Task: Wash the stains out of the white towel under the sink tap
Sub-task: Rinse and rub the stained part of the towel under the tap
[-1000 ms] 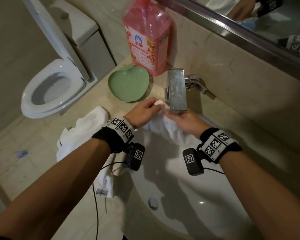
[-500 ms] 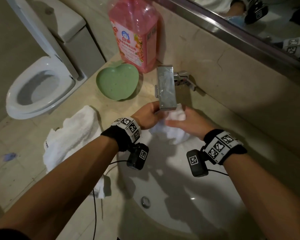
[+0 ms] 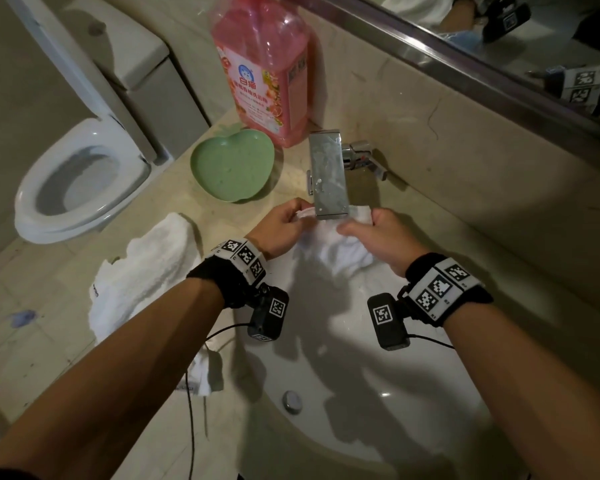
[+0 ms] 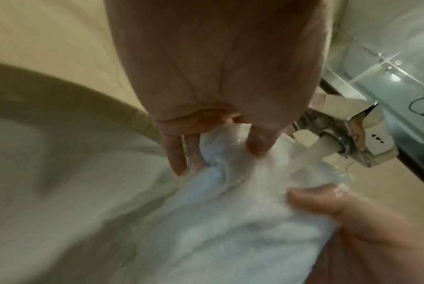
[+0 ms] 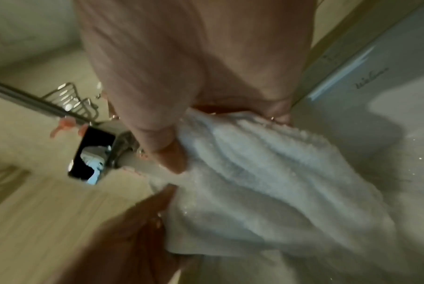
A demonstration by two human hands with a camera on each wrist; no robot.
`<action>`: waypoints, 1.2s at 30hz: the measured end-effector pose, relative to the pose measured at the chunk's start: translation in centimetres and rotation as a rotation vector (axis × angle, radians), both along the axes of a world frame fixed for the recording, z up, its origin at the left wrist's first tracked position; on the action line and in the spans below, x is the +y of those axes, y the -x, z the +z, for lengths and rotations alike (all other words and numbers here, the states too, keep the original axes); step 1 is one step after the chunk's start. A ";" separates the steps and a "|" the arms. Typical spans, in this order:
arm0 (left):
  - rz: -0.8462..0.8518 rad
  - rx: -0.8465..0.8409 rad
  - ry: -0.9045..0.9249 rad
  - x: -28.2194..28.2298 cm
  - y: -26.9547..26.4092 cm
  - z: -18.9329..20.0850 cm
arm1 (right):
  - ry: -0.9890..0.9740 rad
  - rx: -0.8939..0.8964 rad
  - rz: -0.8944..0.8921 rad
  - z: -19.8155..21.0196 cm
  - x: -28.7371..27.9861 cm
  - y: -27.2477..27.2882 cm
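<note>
White towel, one, pinched by both hands' fingers under one running tap.

Nubby wet terry-cloth towel, mirror-bright metal tap, glossy white ceramic sink.

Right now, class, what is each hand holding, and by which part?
Both hold the white towel by its bunched upper part under the tap: left hand on its left side, right hand on its right.
</note>
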State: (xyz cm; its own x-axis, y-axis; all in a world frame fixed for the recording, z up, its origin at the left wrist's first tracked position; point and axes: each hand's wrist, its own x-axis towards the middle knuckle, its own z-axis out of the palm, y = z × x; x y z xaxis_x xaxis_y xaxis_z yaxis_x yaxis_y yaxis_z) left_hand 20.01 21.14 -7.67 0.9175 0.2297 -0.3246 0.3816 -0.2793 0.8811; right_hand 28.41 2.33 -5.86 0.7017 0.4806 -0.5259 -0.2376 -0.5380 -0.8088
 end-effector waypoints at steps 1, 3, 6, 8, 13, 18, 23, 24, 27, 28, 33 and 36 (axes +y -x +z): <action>0.008 -0.049 0.012 0.1 0.2 0.3 | 0.047 -0.022 0.009 -0.3 0.3 0.2; 0.006 -0.125 0.017 0.4 0.6 0.9 | 0.099 -0.087 0.035 -1.0 1.1 0.6; -0.023 -0.172 -0.008 1.1 0.8 2.2 | 0.047 -0.188 0.088 -1.3 2.4 1.2; -0.062 -0.148 -0.070 1.5 0.9 2.7 | 0.036 -0.246 0.120 -1.4 3.2 1.4; -0.143 -0.035 -0.125 1.3 0.9 2.1 | -0.022 -0.214 0.197 -1.2 4.0 1.5; 0.034 0.050 0.020 0.3 0.3 0.3 | -0.031 -0.135 0.131 -1.9 2.6 0.9; -0.170 0.129 -0.021 -0.7 0.5 -0.8 | -0.116 -0.031 -0.100 -2.0 1.5 0.1; -0.209 0.110 -0.084 -0.9 0.6 -1.2 | -0.109 -0.019 -0.124 -2.0 1.2 0.0; -0.209 0.047 -0.163 -1.1 0.2 -1.2 | -0.058 0.023 -0.024 -1.8 0.1 -0.4; -0.198 0.021 -0.143 -1.1 -0.1 -1.0 | 0.001 -0.013 0.055 -1.8 -0.1 -0.3; -0.208 -0.025 0.042 -1.1 -1.2 0.6 | 0.063 -0.152 0.181 -2.4 -0.2 0.3; -0.204 0.021 0.122 -0.6 -1.0 0.2 | -0.013 -0.058 0.109 -1.9 0.2 0.1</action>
State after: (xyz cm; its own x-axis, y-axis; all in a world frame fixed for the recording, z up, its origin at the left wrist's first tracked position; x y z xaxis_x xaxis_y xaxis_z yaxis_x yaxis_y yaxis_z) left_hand 21.01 20.57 -7.52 0.9338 -0.0021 -0.3579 0.3466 -0.2445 0.9056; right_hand 28.29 2.51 -7.71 0.6741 0.5622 -0.4791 -0.1313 -0.5471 -0.8267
